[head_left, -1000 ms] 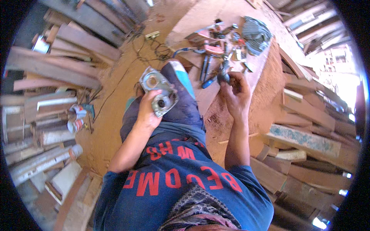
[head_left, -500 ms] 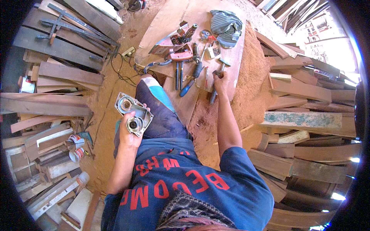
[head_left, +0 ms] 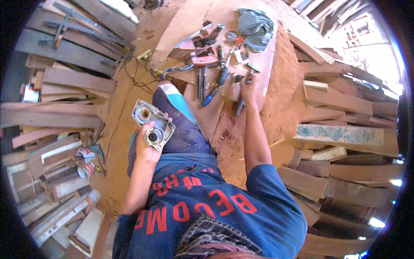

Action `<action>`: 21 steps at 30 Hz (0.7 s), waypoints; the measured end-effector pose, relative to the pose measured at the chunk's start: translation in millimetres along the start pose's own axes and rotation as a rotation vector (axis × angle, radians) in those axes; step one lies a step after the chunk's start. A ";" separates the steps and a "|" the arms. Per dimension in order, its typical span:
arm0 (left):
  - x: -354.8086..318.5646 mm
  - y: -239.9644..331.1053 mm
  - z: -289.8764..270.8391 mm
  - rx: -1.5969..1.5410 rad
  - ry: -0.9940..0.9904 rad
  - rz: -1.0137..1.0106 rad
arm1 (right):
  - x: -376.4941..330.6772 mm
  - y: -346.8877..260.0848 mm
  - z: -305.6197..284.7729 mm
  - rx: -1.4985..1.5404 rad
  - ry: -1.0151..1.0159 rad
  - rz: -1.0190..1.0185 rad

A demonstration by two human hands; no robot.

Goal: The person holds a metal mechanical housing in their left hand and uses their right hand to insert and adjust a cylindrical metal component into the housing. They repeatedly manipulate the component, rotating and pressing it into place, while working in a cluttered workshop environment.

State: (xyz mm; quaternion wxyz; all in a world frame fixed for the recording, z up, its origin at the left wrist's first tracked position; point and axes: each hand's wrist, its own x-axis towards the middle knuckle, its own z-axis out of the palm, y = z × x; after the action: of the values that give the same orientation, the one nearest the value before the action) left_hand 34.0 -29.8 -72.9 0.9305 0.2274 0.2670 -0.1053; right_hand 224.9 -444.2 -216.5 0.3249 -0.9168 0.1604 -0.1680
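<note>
Casing (head_left: 163,124) in left hand (head_left: 145,144), thumb across its face, fingers behind; grip closed around it. Looks like rigid cast metal, moderately heavy, perhaps greasy; best taken by the outer walls, clear of the bores. Right hand (head_left: 247,88) curls over the hammer (head_left: 239,107); cannot tell if clenched. Blue-handled tool (head_left: 209,98) left of that hand.
</note>
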 end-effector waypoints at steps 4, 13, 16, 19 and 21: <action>-2.0 -2.8 -1.1 0.015 -0.025 0.037 | -31.4 -131.7 -74.0 0.095 -0.163 -0.008; -15.1 -1.7 4.4 0.119 -0.006 0.096 | -150.0 -337.9 -146.2 0.277 -0.875 -0.988; -21.2 0.8 7.3 0.076 -0.015 0.115 | -163.1 -350.6 -143.5 0.204 -0.918 -1.060; -21.3 -0.4 0.9 0.084 -0.019 0.188 | -169.7 -360.2 -148.2 0.098 -0.911 -1.104; -23.0 1.3 -0.7 0.086 -0.003 0.200 | -177.4 -365.8 -150.0 0.017 -0.845 -1.127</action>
State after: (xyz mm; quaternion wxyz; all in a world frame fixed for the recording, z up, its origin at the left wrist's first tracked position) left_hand 14.9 -26.7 -60.4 0.9261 0.2928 0.2368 -0.0234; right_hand 72.5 -184.2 94.9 0.2300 -0.8444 -0.4804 0.0584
